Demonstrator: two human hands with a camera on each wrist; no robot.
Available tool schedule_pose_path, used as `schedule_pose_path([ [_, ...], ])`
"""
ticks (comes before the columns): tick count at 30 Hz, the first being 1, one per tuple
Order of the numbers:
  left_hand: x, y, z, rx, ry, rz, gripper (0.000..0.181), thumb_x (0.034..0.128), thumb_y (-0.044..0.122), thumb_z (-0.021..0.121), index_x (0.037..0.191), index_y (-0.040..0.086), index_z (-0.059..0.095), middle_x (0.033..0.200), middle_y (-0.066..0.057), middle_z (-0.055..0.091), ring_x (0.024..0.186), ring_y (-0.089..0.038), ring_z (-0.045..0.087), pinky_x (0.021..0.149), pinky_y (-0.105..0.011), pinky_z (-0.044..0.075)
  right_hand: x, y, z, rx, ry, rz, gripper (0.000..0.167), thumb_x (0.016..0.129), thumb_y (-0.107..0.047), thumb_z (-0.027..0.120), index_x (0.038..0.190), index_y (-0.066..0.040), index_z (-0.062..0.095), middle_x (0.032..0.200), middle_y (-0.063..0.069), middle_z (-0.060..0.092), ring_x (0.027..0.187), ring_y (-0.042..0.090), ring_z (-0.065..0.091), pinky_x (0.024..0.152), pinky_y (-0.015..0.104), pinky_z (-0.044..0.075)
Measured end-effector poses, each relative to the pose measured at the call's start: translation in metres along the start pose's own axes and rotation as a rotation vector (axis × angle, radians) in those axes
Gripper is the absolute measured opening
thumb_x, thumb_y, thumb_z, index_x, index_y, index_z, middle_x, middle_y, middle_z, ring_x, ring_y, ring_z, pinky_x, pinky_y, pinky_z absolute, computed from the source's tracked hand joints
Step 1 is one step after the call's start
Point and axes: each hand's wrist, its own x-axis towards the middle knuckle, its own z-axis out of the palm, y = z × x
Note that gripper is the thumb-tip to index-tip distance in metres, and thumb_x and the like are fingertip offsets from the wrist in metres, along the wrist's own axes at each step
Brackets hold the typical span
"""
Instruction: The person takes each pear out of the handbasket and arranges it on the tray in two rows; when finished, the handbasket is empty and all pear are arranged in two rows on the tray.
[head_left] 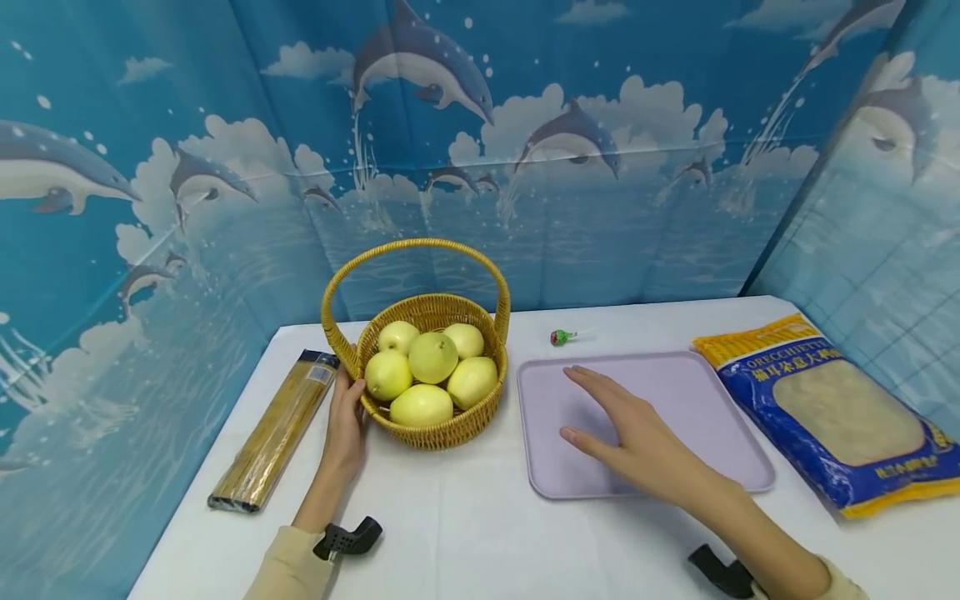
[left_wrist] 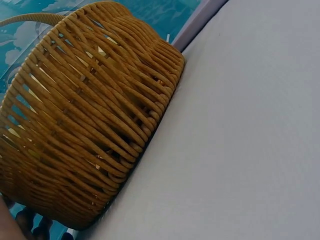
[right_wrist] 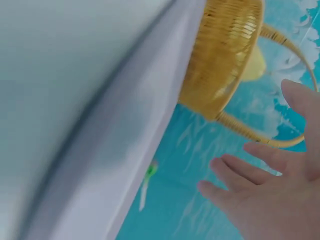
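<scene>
Lilac tray [head_left: 705, 408] under spread right hand [head_left: 637, 433], lollipop [head_left: 559, 337] behind; left hand [head_left: 347, 429] grips basket [head_left: 442, 435].

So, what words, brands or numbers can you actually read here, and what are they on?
"ORECCHIETTE": on the blue and yellow bag.
Chinese characters below that word and near the bag's lower edge: too blurred to quote surely.
Pale label on the golden packet: too small to read.
Lollipop wrapper: no lettering can be made out.
</scene>
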Motion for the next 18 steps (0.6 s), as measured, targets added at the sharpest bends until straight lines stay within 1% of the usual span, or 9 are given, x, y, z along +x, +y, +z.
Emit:
schedule_pose_path([
  [3,0.001,-0.001,-0.001,0.003,-0.005,0.001,0.062,0.1114,0.029,0.035,0.17,0.034,0.017,0.174,0.015,0.021,0.161,-0.007,0.016,0.134,-0.043,0.006,0.019,-0.014,0.007,0.045,0.016,-0.053,0.074,0.102,-0.048,0.067,0.164,-0.02,0.038,0.167,0.007,0.043,0.151,0.038,0.043,0.116,0.068,0.04],
  [6,0.0,-0.003,-0.001,0.001,-0.012,-0.001,0.062,0.1115,0.029,0.036,0.17,0.034,0.017,0.174,0.014,0.022,0.161,-0.007,0.016,0.134,-0.042,0.006,0.035,-0.029,0.019,0.097,0.025,-0.079,0.073,0.101,-0.044,0.069,0.164,-0.02,0.039,0.166,0.005,0.043,0.152,0.037,0.043,0.117,0.068,0.039],
  [8,0.0,-0.004,-0.001,0.0,-0.01,-0.004,0.061,0.1114,0.03,0.036,0.17,0.034,0.018,0.174,0.013,0.023,0.161,-0.007,0.017,0.134,-0.042,0.007,0.048,-0.038,0.027,0.132,0.023,-0.083,0.074,0.1,-0.042,0.071,0.164,-0.02,0.039,0.166,0.003,0.044,0.152,0.035,0.042,0.119,0.066,0.039],
  [12,0.0,-0.005,-0.002,0.008,-0.006,0.001,0.062,0.111,0.03,0.036,0.17,0.034,0.018,0.173,0.013,0.024,0.16,-0.007,0.019,0.134,-0.042,0.008,0.074,-0.052,0.043,0.201,0.039,-0.09,0.076,0.098,-0.036,0.075,0.163,-0.018,0.039,0.165,0.005,0.045,0.152,0.033,0.042,0.121,0.06,0.039],
  [16,0.002,-0.005,-0.003,0.01,-0.004,0.013,0.061,0.111,0.031,0.037,0.169,0.035,0.019,0.173,0.014,0.025,0.16,-0.007,0.02,0.134,-0.042,0.008,0.101,-0.061,0.057,0.265,0.076,-0.079,0.076,0.097,-0.03,0.077,0.162,-0.015,0.041,0.162,0.009,0.049,0.149,0.032,0.047,0.121,0.054,0.042],
  [18,0.003,-0.005,-0.003,0.007,-0.002,0.02,0.061,0.1109,0.031,0.037,0.169,0.035,0.02,0.173,0.014,0.025,0.16,-0.007,0.02,0.134,-0.042,0.008,0.112,-0.064,0.062,0.293,0.084,-0.067,0.076,0.096,-0.027,0.078,0.162,-0.014,0.042,0.16,0.012,0.051,0.147,0.033,0.049,0.12,0.055,0.043],
])
